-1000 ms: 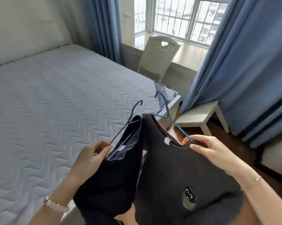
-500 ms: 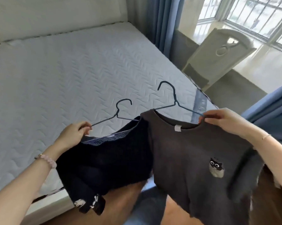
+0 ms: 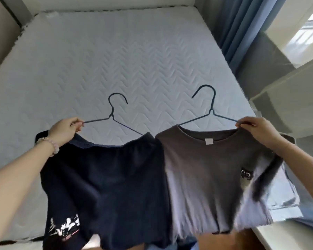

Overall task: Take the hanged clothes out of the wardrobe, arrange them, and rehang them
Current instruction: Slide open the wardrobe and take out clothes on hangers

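Two garments are out in the open, each on its own wire hanger and held up side by side over the bed: a navy garment (image 3: pixel 107 186) with a white print (image 3: pixel 65 226) near its lower hem, and a grey T-shirt (image 3: pixel 202 177) with a small cat patch (image 3: pixel 246 175) and a white neck label (image 3: pixel 209 141). Their inner edges meet or overlap slightly. The left hanger (image 3: pixel 111 115) runs its right arm into the navy garment, while its left arm stands bare above the cloth, so that piece looks only half seated. The right hanger (image 3: pixel 211 112) reaches into the grey neckline on both sides. The left hand (image 3: pixel 65 130), a bead bracelet (image 3: pixel 49 143) at its wrist, has its fingers (image 3: pixel 78 123) pinched narrowly on the outer end of the left hanger. The right hand (image 3: pixel 255 129) has its fingers (image 3: pixel 244 123) pinched the same way on the outer end of the right hanger, at the shirt's shoulder. Both pieces hang free and do not yet lie flat on the quilted mattress (image 3: pixel 116 51). A blue curtain (image 3: pixel 238 24) hangs at the far right, and no wardrobe is in view. I judge the taking-out done for these two at least. The arranging, likely laying them down and straightening them on their hangers, seems about to start, and the rehanging is all left to do.
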{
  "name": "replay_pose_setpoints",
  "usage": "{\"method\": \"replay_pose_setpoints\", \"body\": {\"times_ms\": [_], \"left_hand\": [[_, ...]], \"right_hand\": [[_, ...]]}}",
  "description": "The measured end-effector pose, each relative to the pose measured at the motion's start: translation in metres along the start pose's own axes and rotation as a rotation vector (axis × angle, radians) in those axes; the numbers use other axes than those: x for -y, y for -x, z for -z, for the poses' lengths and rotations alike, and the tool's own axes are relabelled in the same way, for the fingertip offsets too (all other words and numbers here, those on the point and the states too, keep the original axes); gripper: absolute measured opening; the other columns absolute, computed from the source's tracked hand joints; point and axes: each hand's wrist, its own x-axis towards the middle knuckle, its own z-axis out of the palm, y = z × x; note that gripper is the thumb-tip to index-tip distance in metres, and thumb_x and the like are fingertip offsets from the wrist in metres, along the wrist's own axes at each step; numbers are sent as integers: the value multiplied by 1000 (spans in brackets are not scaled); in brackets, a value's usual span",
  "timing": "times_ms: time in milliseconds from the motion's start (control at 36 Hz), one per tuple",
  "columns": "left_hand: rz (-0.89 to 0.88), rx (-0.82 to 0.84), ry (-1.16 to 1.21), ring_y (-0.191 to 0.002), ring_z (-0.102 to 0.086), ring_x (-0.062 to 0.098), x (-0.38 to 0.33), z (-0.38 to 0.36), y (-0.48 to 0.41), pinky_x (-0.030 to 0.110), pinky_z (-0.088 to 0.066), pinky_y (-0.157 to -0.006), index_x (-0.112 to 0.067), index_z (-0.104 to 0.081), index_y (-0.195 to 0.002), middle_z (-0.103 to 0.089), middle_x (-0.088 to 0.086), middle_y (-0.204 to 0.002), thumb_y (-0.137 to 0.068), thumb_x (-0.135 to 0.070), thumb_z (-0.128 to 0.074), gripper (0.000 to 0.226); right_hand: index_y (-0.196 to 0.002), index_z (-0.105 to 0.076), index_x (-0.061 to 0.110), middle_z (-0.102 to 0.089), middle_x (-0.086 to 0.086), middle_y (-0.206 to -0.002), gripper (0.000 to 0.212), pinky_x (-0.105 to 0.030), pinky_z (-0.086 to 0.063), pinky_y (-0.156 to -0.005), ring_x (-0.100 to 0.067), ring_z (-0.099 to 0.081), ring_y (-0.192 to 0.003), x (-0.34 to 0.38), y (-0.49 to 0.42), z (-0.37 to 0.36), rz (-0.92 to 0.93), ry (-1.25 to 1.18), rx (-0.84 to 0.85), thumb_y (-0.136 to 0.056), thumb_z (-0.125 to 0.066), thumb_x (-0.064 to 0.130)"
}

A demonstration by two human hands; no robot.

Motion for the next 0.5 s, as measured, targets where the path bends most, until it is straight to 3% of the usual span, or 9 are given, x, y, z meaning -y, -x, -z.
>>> {"method": "replay_pose_setpoints", "body": {"times_ms": [56,139,306,417,500], "left_hand": [[24,-10,4,-88,-64,30,2,-7,-22,39,-46,-88,-18,-62,-89,-68,8,-87,-96,-15,-47,18],[62,-77,-14,-86,-64,28,10,-28,-53,41,-48,-87,-23,-61,-84,-68,3,-86,-96,-16,-47,20],[140,-255,-29,-81,-56,17,25,-84,-108,21,-35,-62,-18,-65,-89,-64,-3,-81,-95,-19,-47,19],[121,-298,-22,-82,-56,18,44,-114,-141,6,-34,-55,-16,-65,-86,-66,1,-86,-96,-16,-46,21],[110,-318,-49,-84,-56,21,59,-131,-155,22,-37,-62,-12,-64,-88,-69,7,-92,-96,-14,-45,22]], "right_hand": [[-81,-66,29,-71,-3,-94,21,-17,-39,-78,-22,-61,-95,-9,-40,-12,16,7,11,-89,-59,11],[-88,-70,22,-71,-7,-100,16,-32,-41,-81,-25,-62,-97,-22,-97,-36,42,45,18,-89,-58,12],[-82,-64,37,-72,-2,-101,21,-45,-46,-91,-27,-62,-98,-52,-185,-94,75,129,-21,-89,-56,19],[-90,-69,31,-71,0,-104,19,-49,-41,-97,-29,-61,-103,-66,-221,-137,70,135,-26,-90,-54,20],[-96,-70,26,-70,-6,-107,19,-46,-44,-93,-33,-60,-104,-82,-239,-169,65,151,-15,-89,-55,16]]}}
